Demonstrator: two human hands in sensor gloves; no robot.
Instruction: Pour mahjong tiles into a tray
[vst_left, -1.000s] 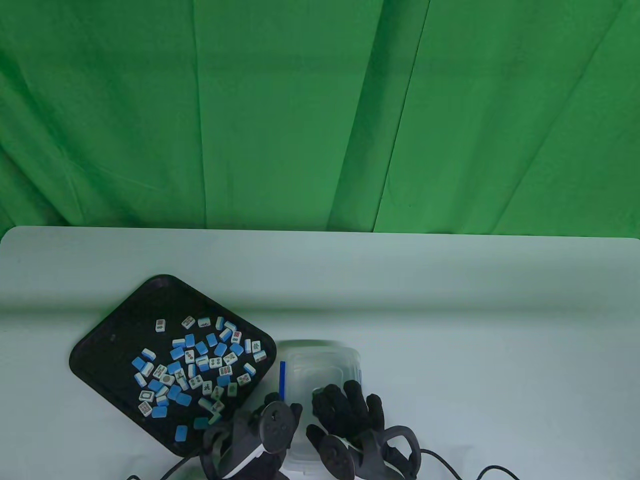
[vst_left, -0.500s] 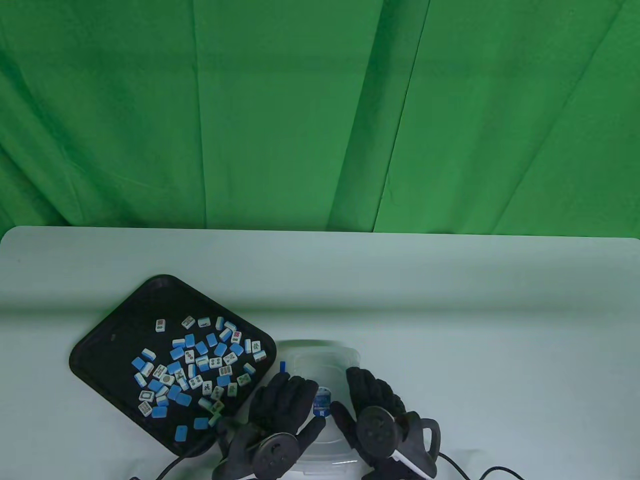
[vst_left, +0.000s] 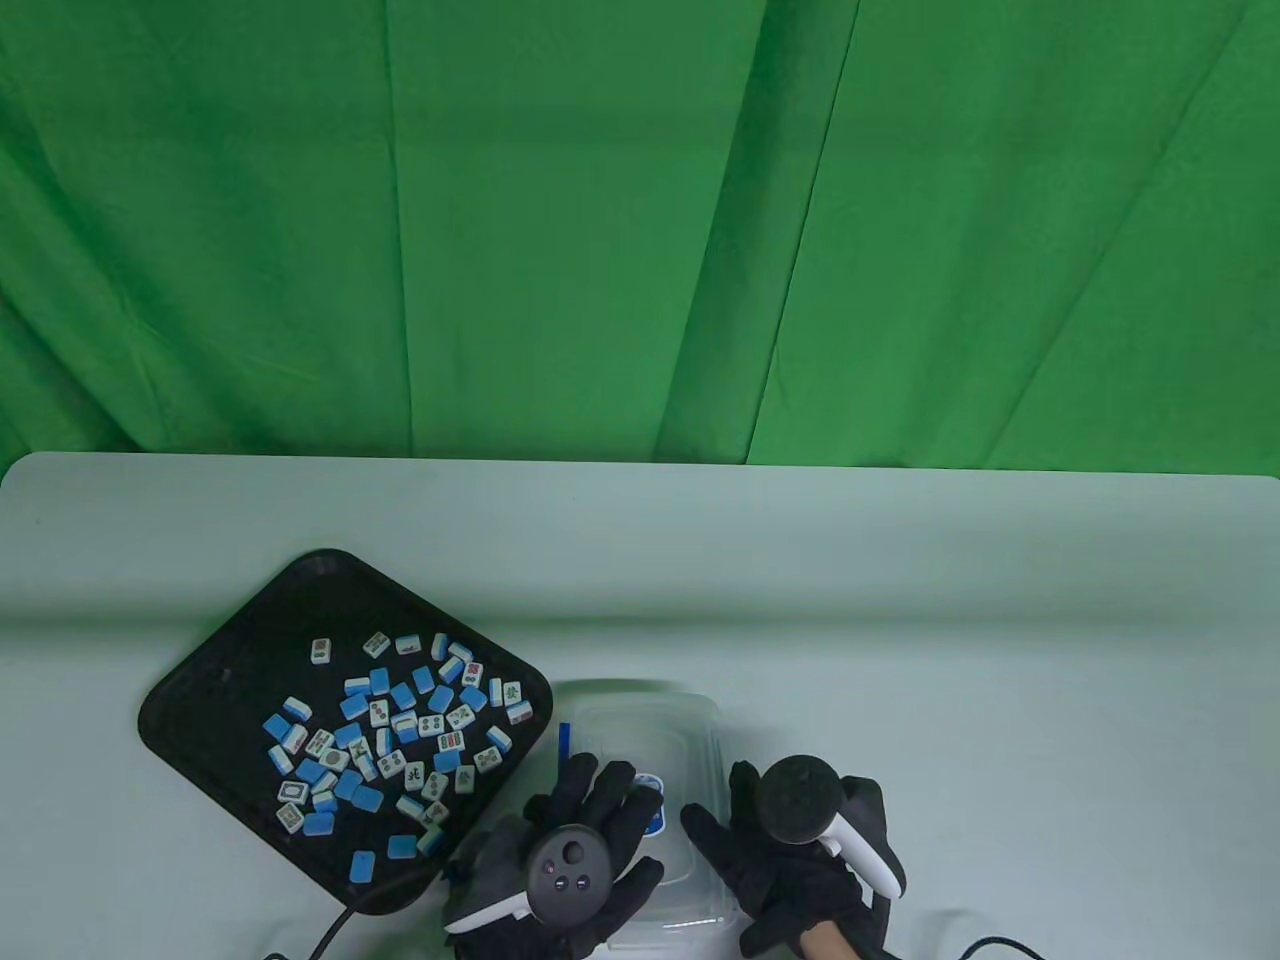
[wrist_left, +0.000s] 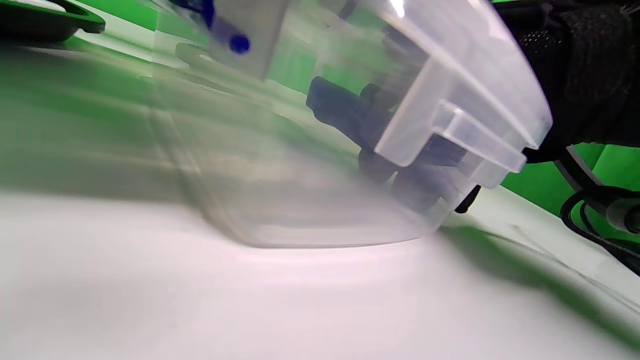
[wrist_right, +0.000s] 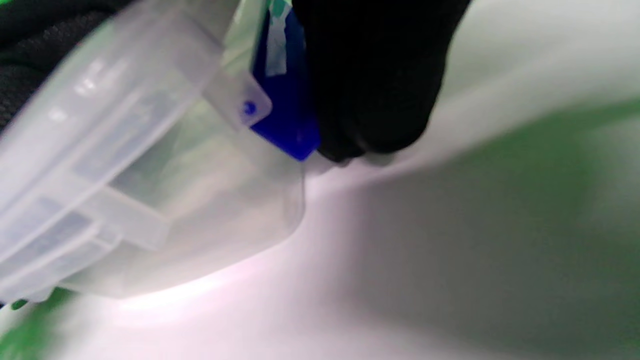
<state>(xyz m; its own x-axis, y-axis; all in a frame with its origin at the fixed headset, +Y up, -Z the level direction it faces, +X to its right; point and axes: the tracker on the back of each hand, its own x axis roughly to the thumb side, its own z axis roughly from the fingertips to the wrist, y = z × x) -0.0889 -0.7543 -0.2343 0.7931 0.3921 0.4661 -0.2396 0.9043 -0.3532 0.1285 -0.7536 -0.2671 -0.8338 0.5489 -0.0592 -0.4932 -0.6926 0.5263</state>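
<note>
A black tray (vst_left: 240, 640) sits at the front left with several blue-backed mahjong tiles (vst_left: 400, 720) spread in it. A clear plastic container (vst_left: 650, 730) with a blue label (vst_left: 650, 800) stands just right of the tray; no tiles show inside it. My left hand (vst_left: 615, 815) lies palm down on the container's near left top with fingers spread. My right hand (vst_left: 735, 825) grips its near right side, thumb on top. The left wrist view shows the container's rim (wrist_left: 450, 100) close up. The right wrist view shows a gloved finger (wrist_right: 375, 75) against its blue latch (wrist_right: 287, 125).
White table (vst_left: 900, 620) stretches to the right and back, with a green cloth backdrop (vst_left: 640, 220) behind it. Black cables (vst_left: 340, 925) trail from both hands at the front edge; one also shows in the left wrist view (wrist_left: 590, 210).
My right hand has moved from the container's top to its right side. My left hand has come from the near left up onto the container's top.
</note>
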